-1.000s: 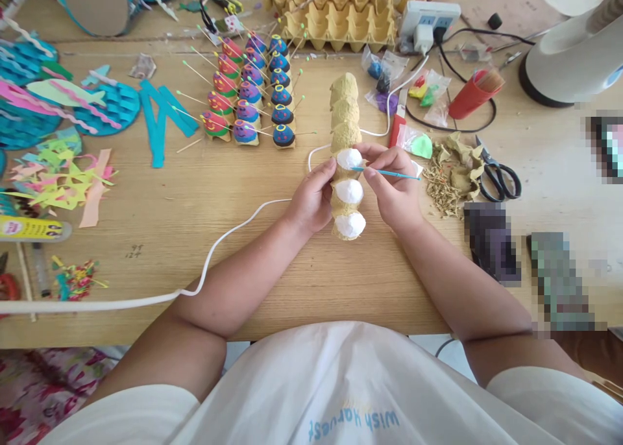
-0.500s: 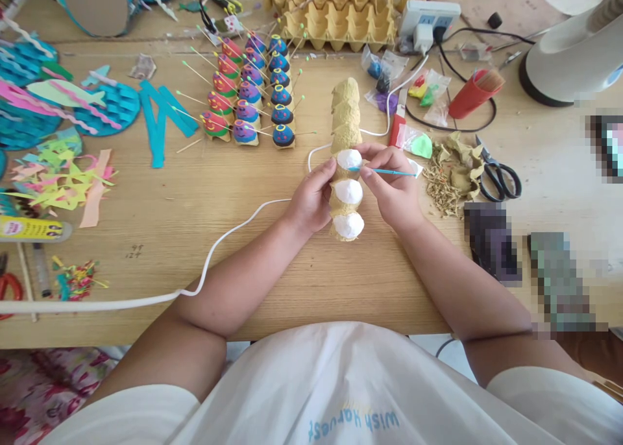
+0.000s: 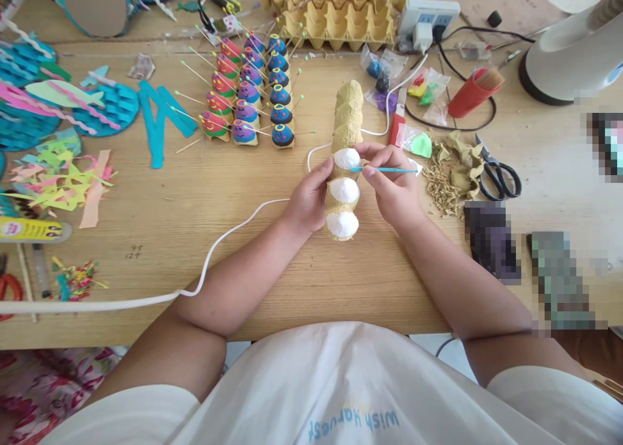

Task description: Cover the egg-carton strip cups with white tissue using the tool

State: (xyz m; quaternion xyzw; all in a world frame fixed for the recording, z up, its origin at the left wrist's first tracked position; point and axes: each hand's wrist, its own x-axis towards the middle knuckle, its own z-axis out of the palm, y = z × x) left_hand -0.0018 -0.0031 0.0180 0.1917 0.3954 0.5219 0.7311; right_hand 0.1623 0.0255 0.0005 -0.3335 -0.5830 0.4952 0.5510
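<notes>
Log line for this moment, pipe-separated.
left hand: holds carton strip | right hand: holds blue stick, tip at white cap | strip: three caps white

two plugs (image 3: 423,37) seated in power strip (image 3: 438,8); sticks (image 3: 489,80) held in red cup (image 3: 464,98); paper scraps (image 3: 63,174) piled near yellow tube (image 3: 29,228); scissors (image 3: 492,165) laid beside torn carton bits (image 3: 464,176).

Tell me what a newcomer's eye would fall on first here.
Probably the three brightly colored bumpy rows, toward the back, left of center. Next, the tan strip in the left hand near center, its three nearest bumps white, with the right hand holding a thin blue stick there. At far left, blue rounded pieces with pink strips stand out.
</notes>
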